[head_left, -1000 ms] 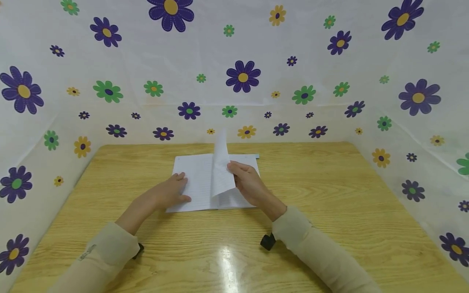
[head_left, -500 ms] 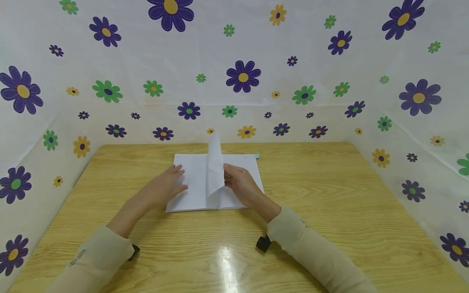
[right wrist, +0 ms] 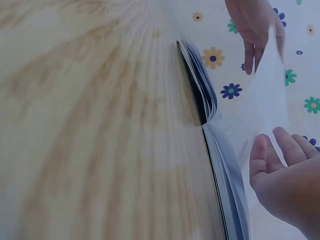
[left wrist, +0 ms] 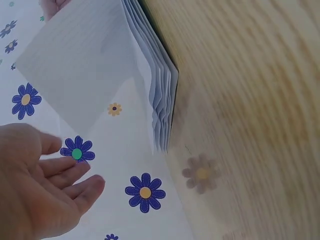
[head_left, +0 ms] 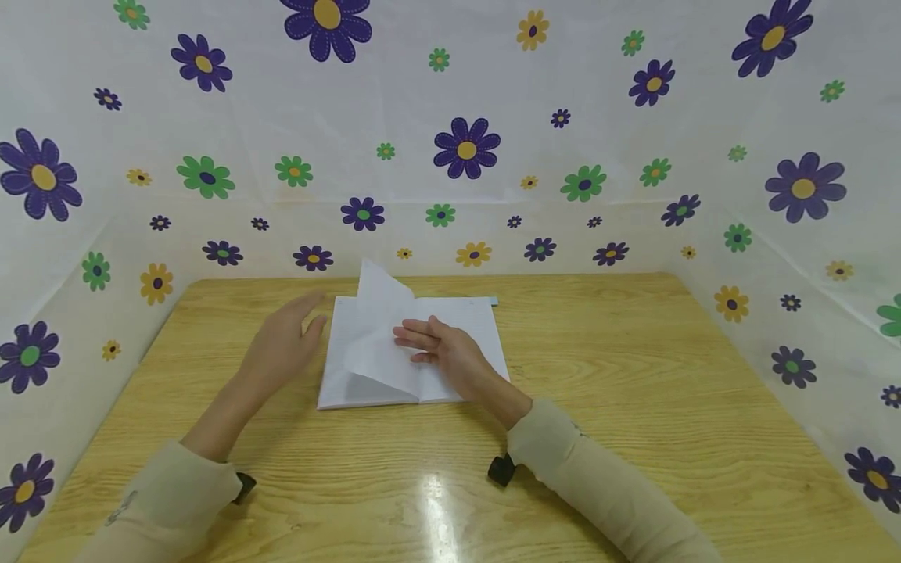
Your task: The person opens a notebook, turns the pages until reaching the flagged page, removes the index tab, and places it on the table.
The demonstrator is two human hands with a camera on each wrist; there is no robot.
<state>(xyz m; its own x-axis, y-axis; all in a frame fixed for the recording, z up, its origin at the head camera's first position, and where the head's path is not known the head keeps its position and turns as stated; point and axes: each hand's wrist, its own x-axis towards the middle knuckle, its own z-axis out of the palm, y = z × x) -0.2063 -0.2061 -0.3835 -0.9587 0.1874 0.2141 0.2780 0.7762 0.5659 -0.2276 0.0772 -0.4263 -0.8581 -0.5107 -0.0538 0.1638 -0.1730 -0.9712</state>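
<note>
An open lined notebook (head_left: pixel 461 320) lies on the wooden table. One loose-standing leaf (head_left: pixel 383 301) rises from the fold and leans over the left page. My right hand (head_left: pixel 454 360) is over the notebook's middle, fingers extended against or just beside that leaf; whether they touch it I cannot tell. Left of the notebook, my left hand (head_left: pixel 281 344) hovers apart from the paper with relaxed fingers. In the left wrist view the left hand (left wrist: pixel 45 185) holds nothing, below the raised leaf (left wrist: pixel 75 65). The right wrist view has the right hand (right wrist: pixel 287 180) beside the leaf (right wrist: pixel 270 95).
The wooden table (head_left: pixel 633 407) extends around the notebook on all sides. A white cloth (head_left: pixel 507 86) printed with flowers walls the back and both sides. A small light-blue tab (head_left: pixel 494 300) shows at the notebook's far right corner. Dark wrist devices (head_left: pixel 502 471) sit under the sleeves.
The leaf has swung leftward past upright. My right hand has released its grip on it and spread its fingers, moving slightly left. My left hand has lifted off the left page and drawn left.
</note>
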